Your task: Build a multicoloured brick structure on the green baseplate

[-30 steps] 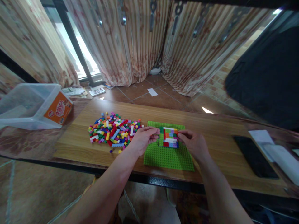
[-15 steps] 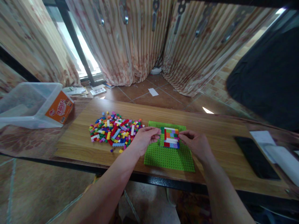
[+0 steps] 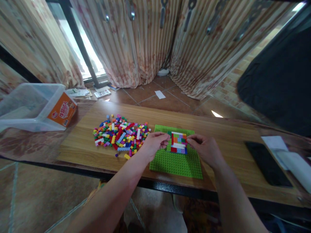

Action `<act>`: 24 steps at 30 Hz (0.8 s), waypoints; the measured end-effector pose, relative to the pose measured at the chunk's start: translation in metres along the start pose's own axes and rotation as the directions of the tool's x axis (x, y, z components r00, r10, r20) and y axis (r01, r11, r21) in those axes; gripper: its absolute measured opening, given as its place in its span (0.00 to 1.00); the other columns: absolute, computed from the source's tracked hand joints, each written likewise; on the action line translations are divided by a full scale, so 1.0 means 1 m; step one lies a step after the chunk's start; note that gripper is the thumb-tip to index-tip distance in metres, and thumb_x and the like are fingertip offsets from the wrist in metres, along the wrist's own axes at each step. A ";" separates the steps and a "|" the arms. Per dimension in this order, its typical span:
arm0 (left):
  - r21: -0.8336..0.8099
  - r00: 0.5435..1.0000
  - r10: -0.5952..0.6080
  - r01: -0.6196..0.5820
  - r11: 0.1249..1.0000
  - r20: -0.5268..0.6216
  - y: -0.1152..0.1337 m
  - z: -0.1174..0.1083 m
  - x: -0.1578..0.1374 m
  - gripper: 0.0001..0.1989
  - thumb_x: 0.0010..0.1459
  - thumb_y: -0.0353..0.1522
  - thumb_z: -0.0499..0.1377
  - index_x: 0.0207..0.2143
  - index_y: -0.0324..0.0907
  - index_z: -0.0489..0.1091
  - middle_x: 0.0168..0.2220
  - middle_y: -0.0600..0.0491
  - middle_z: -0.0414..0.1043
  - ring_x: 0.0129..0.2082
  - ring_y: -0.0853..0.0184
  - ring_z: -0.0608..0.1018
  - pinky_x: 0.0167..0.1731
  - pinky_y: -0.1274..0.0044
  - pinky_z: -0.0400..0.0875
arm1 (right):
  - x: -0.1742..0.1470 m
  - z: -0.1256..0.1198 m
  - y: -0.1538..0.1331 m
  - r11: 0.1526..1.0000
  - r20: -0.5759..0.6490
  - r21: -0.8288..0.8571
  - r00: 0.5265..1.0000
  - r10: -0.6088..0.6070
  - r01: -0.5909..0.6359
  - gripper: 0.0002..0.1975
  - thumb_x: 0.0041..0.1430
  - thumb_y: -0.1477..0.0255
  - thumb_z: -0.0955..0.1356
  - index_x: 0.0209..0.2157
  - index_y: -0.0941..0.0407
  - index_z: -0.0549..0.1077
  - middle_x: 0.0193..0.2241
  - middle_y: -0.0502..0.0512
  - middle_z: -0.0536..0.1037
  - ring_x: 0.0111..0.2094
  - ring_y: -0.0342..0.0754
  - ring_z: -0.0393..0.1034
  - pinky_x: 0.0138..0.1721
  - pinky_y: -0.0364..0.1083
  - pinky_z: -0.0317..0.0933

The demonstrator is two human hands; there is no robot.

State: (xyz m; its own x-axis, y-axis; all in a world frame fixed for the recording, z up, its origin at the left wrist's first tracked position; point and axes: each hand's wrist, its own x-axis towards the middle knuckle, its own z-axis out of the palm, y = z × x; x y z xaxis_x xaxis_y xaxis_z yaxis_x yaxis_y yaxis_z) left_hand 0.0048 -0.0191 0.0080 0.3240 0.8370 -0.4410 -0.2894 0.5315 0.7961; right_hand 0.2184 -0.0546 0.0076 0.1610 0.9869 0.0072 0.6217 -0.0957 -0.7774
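Note:
A green studded baseplate [image 3: 176, 166] lies on the wooden board, bearing a flat patchwork of toy bricks [image 3: 179, 142] in red, white, orange, blue and other colours. At the patchwork's left side is my left hand [image 3: 155, 144], thumb and forefinger pinched together. A dark green brick [image 3: 169, 133] shows by those fingertips, but whether they grip it is unclear. My right hand [image 3: 204, 147] has its thumb and finger closed at the patchwork's right edge. Anything between the right fingertips is too small to make out.
Loose bricks [image 3: 121, 134] are heaped left of the baseplate. Farther left stands a clear plastic bin [image 3: 31, 124] with an orange label. A black tablet-like slab [image 3: 267, 165] lies at the right beside white papers [image 3: 275, 143]. Curtains [image 3: 145, 48] hang beyond the table.
The view has shifted slightly. My left fingertips have moved a little over the upper left corner of the patchwork, covering more of the dark green there. My right hand stays at the right edge.

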 end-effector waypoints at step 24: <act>-0.015 0.999 0.015 -0.015 1.000 -0.029 -0.005 0.003 0.002 0.05 0.52 0.28 0.64 0.25 0.36 0.74 0.24 0.53 0.73 0.22 0.77 0.70 0.26 0.81 0.64 | 0.006 -0.005 0.005 0.993 0.147 0.106 0.989 0.036 -0.052 0.14 0.53 0.59 0.70 0.32 0.56 0.79 0.26 0.52 0.80 0.27 0.47 0.73 0.30 0.46 0.66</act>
State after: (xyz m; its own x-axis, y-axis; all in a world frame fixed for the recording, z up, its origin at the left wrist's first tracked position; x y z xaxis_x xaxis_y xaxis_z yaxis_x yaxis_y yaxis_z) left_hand 0.0097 -0.0203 0.0045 0.2933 0.8482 -0.4411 -0.3075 0.5206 0.7965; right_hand 0.2265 -0.0495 0.0064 0.0693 0.9912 -0.1131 0.5274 -0.1326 -0.8392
